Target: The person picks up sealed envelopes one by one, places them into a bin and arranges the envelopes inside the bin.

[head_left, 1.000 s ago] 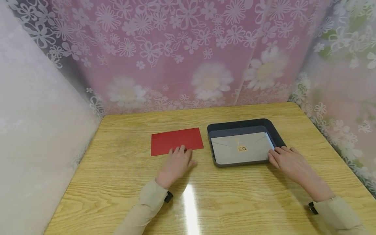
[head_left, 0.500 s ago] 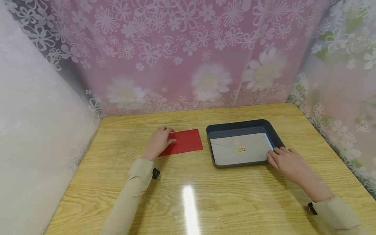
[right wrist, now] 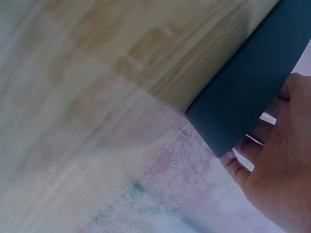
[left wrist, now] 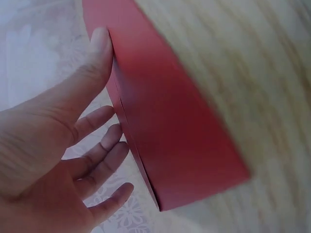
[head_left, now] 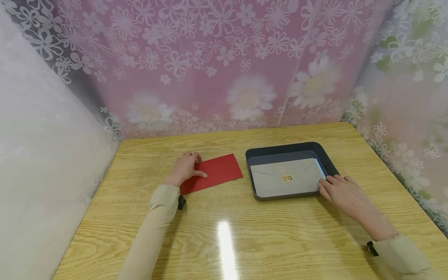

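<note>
A red envelope [head_left: 220, 169] lies on the wooden table, slanting, left of a dark grey tray [head_left: 280, 149]. My left hand [head_left: 183, 167] pinches its left part, the thumb over its face and the fingers at its far edge. In the left wrist view, the thumb lies against the red envelope [left wrist: 170, 126] and the fingertips meet its long edge. At the tray's near right corner, my right hand [head_left: 344, 194] holds the rim; the right wrist view has its fingers curled over the tray wall [right wrist: 238, 92]. A grey envelope [head_left: 269, 181] with a gold label lies inside the tray.
A light blue edge [head_left: 320, 169] peeks out beneath the grey envelope's right end. The wooden table [head_left: 224, 210] reaches back to a pink flowered curtain [head_left: 210, 77]. More sheeting hangs at the left and right sides.
My left hand has moved left from the red envelope's near edge to its left end and taken hold there. The envelope has turned slightly, its left end nearer me. My right hand stays put.
</note>
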The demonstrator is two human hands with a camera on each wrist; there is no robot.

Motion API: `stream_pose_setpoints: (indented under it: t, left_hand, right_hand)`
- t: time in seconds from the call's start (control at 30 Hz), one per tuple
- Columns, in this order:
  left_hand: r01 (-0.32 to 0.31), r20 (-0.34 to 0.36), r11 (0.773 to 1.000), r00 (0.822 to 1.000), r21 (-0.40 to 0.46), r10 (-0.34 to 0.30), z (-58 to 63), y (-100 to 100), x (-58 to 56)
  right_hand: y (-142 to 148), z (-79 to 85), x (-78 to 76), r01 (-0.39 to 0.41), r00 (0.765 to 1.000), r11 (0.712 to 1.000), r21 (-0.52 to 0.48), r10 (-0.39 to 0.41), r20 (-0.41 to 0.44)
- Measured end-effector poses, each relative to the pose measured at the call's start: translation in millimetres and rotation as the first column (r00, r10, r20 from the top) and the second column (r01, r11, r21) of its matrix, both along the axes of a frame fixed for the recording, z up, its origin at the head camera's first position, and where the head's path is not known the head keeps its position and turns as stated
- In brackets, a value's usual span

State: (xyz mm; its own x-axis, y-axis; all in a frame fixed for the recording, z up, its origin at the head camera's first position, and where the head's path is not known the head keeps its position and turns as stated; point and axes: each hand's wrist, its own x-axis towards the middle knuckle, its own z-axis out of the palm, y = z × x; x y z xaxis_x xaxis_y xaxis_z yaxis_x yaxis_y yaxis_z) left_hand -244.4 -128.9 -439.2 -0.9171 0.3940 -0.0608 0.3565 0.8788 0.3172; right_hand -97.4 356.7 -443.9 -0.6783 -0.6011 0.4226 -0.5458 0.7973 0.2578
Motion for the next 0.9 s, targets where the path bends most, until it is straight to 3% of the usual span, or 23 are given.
stream_pose_setpoints:
  t: [0.37,0.57,0.63,0.73,0.8,0.9]
  left_hand:
    - [-0.027,0.084,0.999,0.996,-0.028,0.029,-0.2,-0.1,2.1]
    - [-0.032,0.102,0.996,0.995,0.082,0.024,-0.4,-2.6,4.7]
    - [-0.026,0.061,0.991,0.998,0.128,0.018,0.4,-2.5,6.5]
    - [-0.009,-0.064,0.987,0.998,0.162,0.020,1.9,-1.3,7.7]
    - [-0.001,-0.178,0.989,0.984,0.147,0.028,2.5,-0.8,7.9]
    - [-0.005,-0.328,0.995,0.944,0.100,0.037,3.7,-0.3,7.6]
  right_hand:
    - [0.6,-0.5,0.1,0.020,0.999,1.000,-0.013,-0.019,0.028]
    - [1.1,-2.3,-0.6,0.025,0.999,1.000,0.007,-0.025,0.034]
    - [1.7,-2.8,-0.5,0.025,0.999,1.000,0.016,-0.026,0.033]
    - [2.6,-3.6,-0.2,0.040,0.998,0.999,0.003,-0.040,0.049]
    - [3.3,-4.2,-0.2,0.049,0.997,0.999,-0.007,-0.049,0.059]
    - [3.8,-4.9,-0.5,0.048,0.997,0.999,-0.005,-0.047,0.057]
